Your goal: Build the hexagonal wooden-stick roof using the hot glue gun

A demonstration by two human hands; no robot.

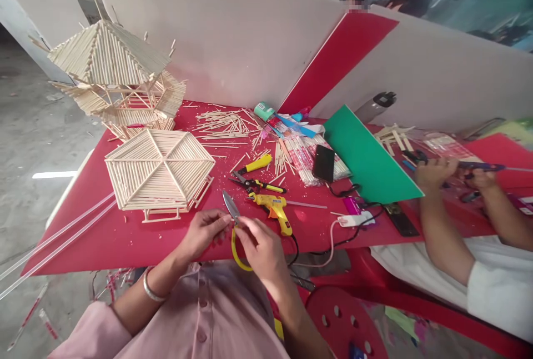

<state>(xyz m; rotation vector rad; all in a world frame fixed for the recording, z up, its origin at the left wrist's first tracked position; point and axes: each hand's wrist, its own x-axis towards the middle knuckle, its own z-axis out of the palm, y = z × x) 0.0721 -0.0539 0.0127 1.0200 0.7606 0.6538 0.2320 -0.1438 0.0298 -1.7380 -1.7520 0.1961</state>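
Observation:
A pair of scissors (230, 204) with yellow handles is in my right hand (263, 245), gripped near the pivot. Its blades point up and away from me, and the yellow loop hangs below my fingers. Close beside the blades, the fingertips of my left hand (209, 232) are pinched together; whatever they hold is too small to make out. Just beyond my hands lie a yellow glue gun (272, 209) with a clear glue stick, black-and-yellow pliers (266, 185) and a yellow-handled cutting tool (256, 164). A hexagonal panel of thin wooden sticks (162, 167) rests to the left.
A tiered stick-built pavilion (108, 59) stands at the back left. Loose sticks (225, 125), packed sticks (302, 153), a phone (323, 163) and a green board (366, 153) lie farther back. Cables cross the red table (83, 231). Another person's hands (437, 173) work at the right.

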